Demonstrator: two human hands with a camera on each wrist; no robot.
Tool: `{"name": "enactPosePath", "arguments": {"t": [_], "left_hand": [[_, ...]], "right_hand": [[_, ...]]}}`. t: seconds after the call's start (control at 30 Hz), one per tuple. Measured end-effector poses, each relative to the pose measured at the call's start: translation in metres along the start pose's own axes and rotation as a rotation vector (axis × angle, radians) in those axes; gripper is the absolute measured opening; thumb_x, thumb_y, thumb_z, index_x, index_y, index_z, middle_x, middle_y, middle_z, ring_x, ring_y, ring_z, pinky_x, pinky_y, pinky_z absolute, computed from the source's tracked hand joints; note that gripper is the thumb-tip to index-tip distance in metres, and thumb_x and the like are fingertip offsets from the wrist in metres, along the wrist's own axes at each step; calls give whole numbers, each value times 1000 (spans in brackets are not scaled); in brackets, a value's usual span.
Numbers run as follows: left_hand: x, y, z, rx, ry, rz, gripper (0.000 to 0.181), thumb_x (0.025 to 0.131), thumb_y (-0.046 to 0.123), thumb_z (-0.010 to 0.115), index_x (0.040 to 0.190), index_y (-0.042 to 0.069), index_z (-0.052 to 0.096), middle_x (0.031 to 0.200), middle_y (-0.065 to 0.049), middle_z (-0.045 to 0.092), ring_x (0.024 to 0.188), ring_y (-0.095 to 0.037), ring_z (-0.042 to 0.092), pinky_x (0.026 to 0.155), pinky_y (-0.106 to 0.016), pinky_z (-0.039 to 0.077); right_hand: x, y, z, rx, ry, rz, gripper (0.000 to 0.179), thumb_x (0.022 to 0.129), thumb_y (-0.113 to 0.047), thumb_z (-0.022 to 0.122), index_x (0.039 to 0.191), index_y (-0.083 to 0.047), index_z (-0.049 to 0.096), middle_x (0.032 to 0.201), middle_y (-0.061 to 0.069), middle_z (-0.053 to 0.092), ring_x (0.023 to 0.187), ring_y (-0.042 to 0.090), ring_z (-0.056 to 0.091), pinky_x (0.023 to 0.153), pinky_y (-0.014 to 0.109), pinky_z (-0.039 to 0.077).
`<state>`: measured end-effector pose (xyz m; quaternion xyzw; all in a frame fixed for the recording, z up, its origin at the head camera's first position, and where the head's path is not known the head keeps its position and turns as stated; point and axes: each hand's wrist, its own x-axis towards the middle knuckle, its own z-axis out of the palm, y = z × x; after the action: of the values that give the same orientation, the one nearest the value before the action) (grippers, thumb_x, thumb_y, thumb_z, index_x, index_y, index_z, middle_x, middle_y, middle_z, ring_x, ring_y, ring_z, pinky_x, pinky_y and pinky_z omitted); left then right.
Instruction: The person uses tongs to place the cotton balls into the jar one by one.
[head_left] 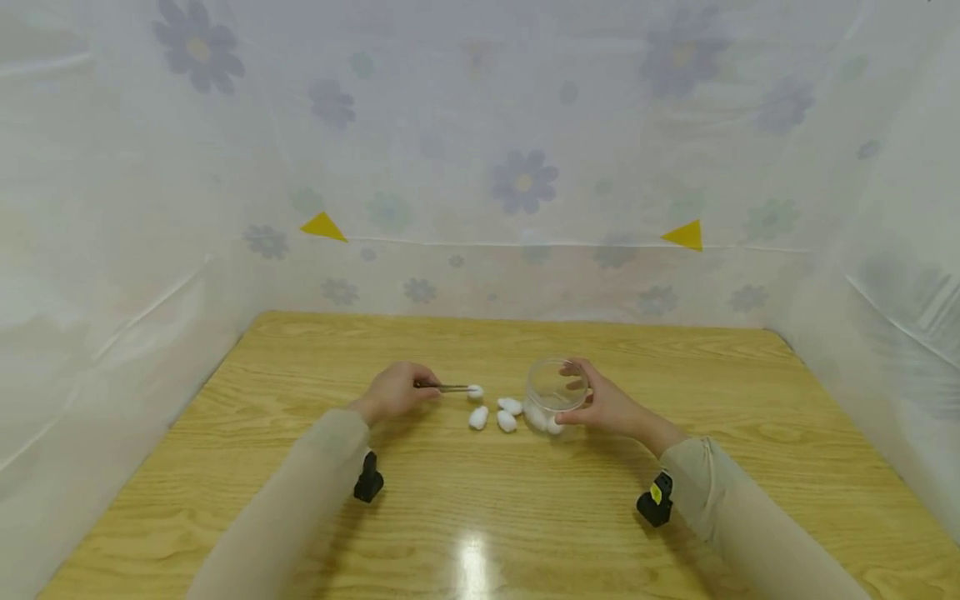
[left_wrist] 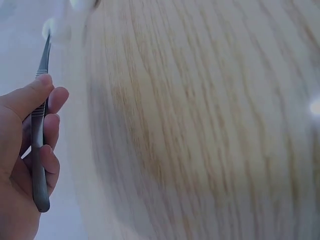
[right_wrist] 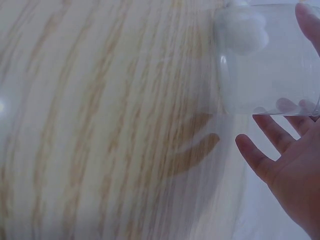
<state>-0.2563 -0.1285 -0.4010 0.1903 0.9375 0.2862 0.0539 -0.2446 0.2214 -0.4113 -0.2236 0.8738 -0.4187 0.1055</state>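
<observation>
My left hand point(head_left: 397, 390) pinches a pair of metal tweezers point(left_wrist: 39, 145) between thumb and fingers. At the tweezer tips is a white cotton ball point(head_left: 476, 391), also seen blurred in the left wrist view. Around a clear round jar point(head_left: 557, 387) curl the thumb and fingers of my right hand point(head_left: 609, 407). Inside the jar, low down, lie white cotton balls point(right_wrist: 245, 34). Between the hands, three more rest on the table: one cotton ball point(head_left: 478, 417) nearer the left hand, another point(head_left: 510, 406) and a third point(head_left: 506, 421) close beside the jar.
The wood-grain table point(head_left: 480, 492) reaches back to a flowered white curtain point(head_left: 450, 167), which also hangs along both sides. Two yellow triangles point(head_left: 324, 227) mark the back curtain. A black camera point(head_left: 367, 478) sits at the left wrist, another black camera point(head_left: 656, 500) at the right.
</observation>
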Motion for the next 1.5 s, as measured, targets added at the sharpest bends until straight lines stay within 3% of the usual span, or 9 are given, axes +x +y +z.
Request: {"name": "enactPosePath", "arguments": {"t": [0.37, 0.83, 1.13, 1.5], "left_hand": [[-1, 5, -3, -99, -20, -15, 17, 92, 21, 61, 100, 11, 71, 94, -1, 68, 84, -13, 62, 75, -34, 50], [2, 5, -7, -93, 2, 2, 17, 91, 22, 62, 100, 11, 71, 93, -2, 68, 85, -15, 62, 76, -34, 50], [2, 14, -11, -127, 0, 25, 18, 91, 23, 61, 101, 11, 70, 95, -2, 68, 85, -14, 61, 74, -33, 50], [5, 16, -15, -154, -5, 15, 21, 92, 23, 60, 104, 8, 69, 97, -7, 67, 90, -26, 62, 72, -32, 48]], "right_hand": [[0, 2, 1, -3, 5, -8, 92, 80, -32, 75, 145, -1, 18, 144, 22, 33, 125, 42, 41, 93, 52, 42], [0, 3, 1, 19, 3, -15, 90, 80, -29, 75, 144, -1, 18, 144, 23, 33, 126, 42, 40, 94, 52, 42], [0, 4, 0, 18, -4, -18, 89, 81, -29, 74, 144, -1, 18, 144, 23, 32, 126, 43, 39, 95, 53, 41], [1, 0, 1, 27, -1, -13, 91, 79, -31, 75, 144, -1, 18, 144, 23, 32, 125, 43, 40, 95, 52, 42]]}}
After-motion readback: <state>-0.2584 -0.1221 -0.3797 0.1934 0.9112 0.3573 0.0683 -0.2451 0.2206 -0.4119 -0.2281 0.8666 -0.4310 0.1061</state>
